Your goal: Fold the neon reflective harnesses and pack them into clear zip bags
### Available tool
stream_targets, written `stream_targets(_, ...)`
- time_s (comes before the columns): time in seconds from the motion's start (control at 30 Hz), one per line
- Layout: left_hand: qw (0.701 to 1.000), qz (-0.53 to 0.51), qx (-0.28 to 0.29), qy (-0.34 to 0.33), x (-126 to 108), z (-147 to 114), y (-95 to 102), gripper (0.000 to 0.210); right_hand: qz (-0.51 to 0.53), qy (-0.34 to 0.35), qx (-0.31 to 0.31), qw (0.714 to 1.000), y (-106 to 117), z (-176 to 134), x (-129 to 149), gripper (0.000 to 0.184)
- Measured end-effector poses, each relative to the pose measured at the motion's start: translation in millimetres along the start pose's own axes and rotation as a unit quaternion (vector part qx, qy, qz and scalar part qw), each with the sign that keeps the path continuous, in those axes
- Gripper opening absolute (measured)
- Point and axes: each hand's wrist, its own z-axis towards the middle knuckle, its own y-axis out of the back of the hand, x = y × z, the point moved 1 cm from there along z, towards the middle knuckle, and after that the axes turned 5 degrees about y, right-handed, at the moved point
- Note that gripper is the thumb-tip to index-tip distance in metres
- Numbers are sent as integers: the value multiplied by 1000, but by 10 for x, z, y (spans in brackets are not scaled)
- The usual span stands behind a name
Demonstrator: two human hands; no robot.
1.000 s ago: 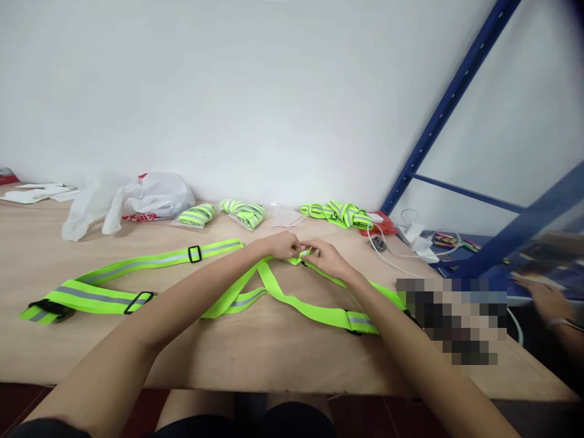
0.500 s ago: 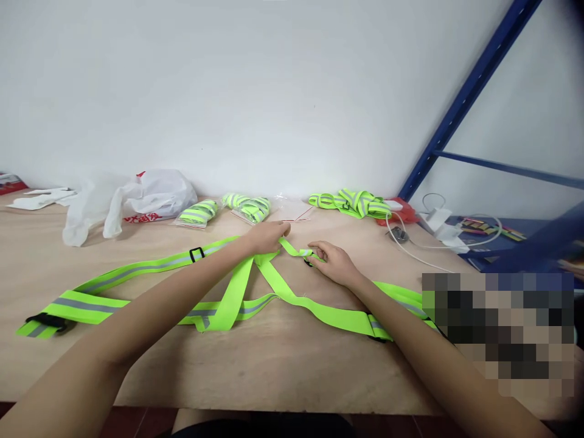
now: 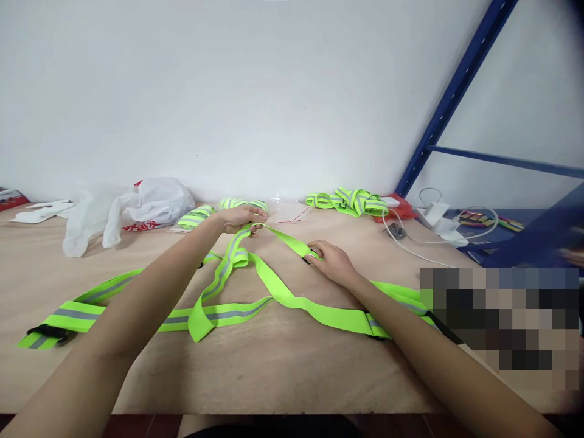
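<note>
A neon-yellow reflective strap harness (image 3: 314, 306) with grey stripes lies spread across the wooden table. My left hand (image 3: 244, 218) pinches one of its straps, lifted off the tabletop. From there the strap runs taut to my right hand (image 3: 332, 261), whose fingers are closed on it beside a small black buckle (image 3: 308, 258). The striped side of the strap drops from my left hand towards the front. At the left end of the harness sits a black clip (image 3: 48, 333). My right forearm covers part of the harness's right side.
Along the wall lie a white plastic bag (image 3: 159, 204), white gloves (image 3: 82, 225), bagged reflective straps (image 3: 196, 217), a clear bag (image 3: 287, 210) and a loose strap bundle (image 3: 349, 202). A white cable (image 3: 424, 246) and blue rack (image 3: 449, 103) are at right. A pixelated patch hides the right edge.
My left hand has moved left and away from me, drawing the strap between my hands longer and straighter. The strap below it has turned its striped side up. My right hand stays nearly in place.
</note>
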Motion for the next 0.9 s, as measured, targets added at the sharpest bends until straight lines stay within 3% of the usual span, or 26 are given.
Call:
stream_targets(0.13, 985, 169, -38, 8, -117, -132, 96, 44, -2, 1, -2, 1000, -7, 3, -14, 29)
stream_targets(0.2, 954, 294, -64, 10, -160, -205, 133, 49, -2, 1, -1, 1000, -21, 9, -29, 27)
stream_targets(0.33, 869, 490, -59, 18, -124, -327, 190, 52, 0, 6, -8, 1000, -43, 23, -49, 24)
stream_targets(0.43, 815, 571, -96, 2, -39, -378, 278, 48, 0, 10, -12, 1000, -38, 24, -40, 22)
stream_targets(0.5, 806, 576, -136, 1, 13, -399, 356, 46, 1, 9, -10, 1000, -29, 20, -29, 21)
stream_targets(0.63, 825, 539, -167, 26, 82, -446, 430, 33, -1, 6, -1, 1000, -22, 16, -22, 22)
stream_targets(0.7, 855, 487, -167, 51, 105, -485, 409, 24, -4, 1, 5, 1000, -23, 17, -26, 21)
stream_targets(0.8, 924, 326, -179, 87, 138, -561, 349, 20, -8, -6, 8, 1000, -20, 19, -26, 20)
stream_targets(0.9, 970, 143, -184, 71, 171, -627, 300, 29, -9, -4, 2, 1000, -16, 17, -20, 21)
